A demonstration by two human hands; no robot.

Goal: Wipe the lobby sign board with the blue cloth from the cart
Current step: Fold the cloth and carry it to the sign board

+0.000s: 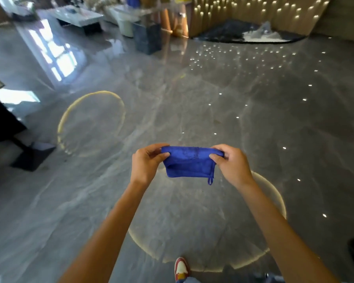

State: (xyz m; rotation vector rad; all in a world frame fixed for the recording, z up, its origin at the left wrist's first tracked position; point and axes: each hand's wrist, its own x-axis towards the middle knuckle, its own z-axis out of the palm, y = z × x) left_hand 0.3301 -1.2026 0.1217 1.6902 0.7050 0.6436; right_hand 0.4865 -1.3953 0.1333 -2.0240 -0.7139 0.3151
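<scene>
A folded blue cloth [189,163] with a small hanging loop at its lower right corner is stretched between both hands in front of me, above the floor. My left hand [146,163] pinches its upper left corner. My right hand [229,163] pinches the upper right corner. At the left edge stands a dark stand with a slanted panel [0,111] on a black square base [33,156]; only part of it shows, and I cannot tell whether it is the sign board. No cart is clearly visible.
Glossy grey marble floor [192,99] spreads ahead, with ring-shaped light reflections. A dark pedestal [147,37] and low white tables [80,16] stand at the back. A wood-slat wall with small lights [243,11] is at the back right. My red-and-white shoe [181,268] shows below.
</scene>
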